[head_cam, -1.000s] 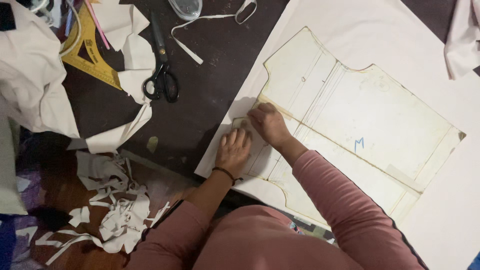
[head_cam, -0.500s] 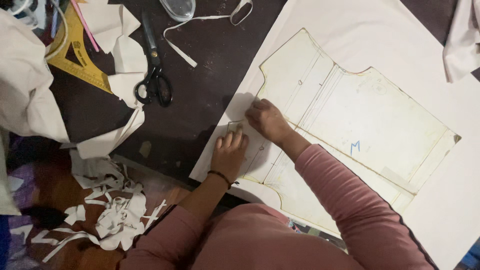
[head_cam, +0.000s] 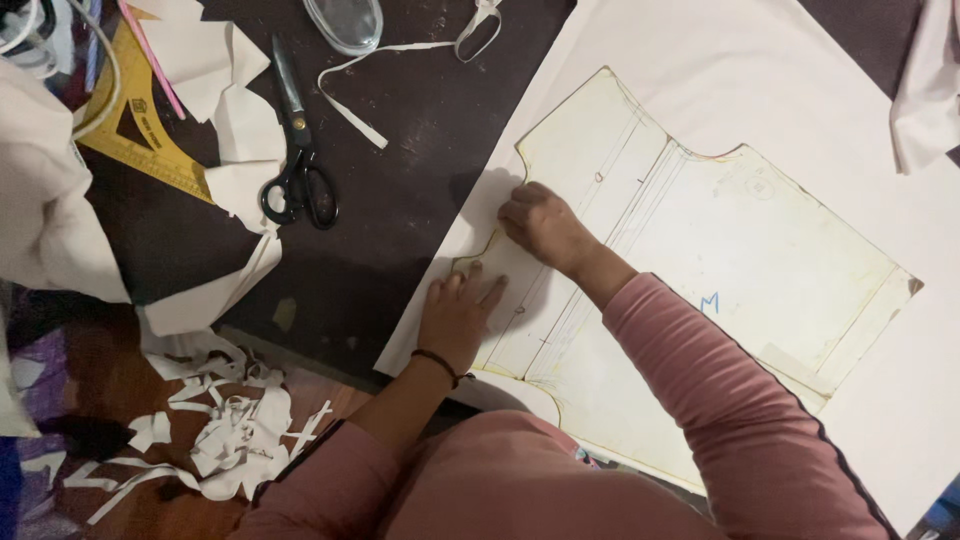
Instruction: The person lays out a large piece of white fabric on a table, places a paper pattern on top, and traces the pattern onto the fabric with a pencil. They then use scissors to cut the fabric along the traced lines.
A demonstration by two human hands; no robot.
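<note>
A cream paper garment pattern (head_cam: 740,240) lies flat on white fabric (head_cam: 800,80) spread over a dark table (head_cam: 400,200). My left hand (head_cam: 455,315) presses flat, fingers spread, on the pattern's lower left corner near the fabric edge. My right hand (head_cam: 540,225) is curled with its fingertips down on the pattern's curved edge just above; whether it holds a small marker is hidden by the fingers. Both sleeves are pink, and a dark band circles my left wrist.
Black-handled scissors (head_cam: 295,160) lie on the table to the left, beside white fabric offcuts (head_cam: 235,110) and a yellow set square (head_cam: 140,125). A clear oval object (head_cam: 343,22) and a fabric strip (head_cam: 400,50) sit at the top. Fabric scraps (head_cam: 225,435) litter the floor.
My right hand has slid a little up along the pattern's curved edge, away from my left hand, which stays pressed flat. The view has shifted slightly.
</note>
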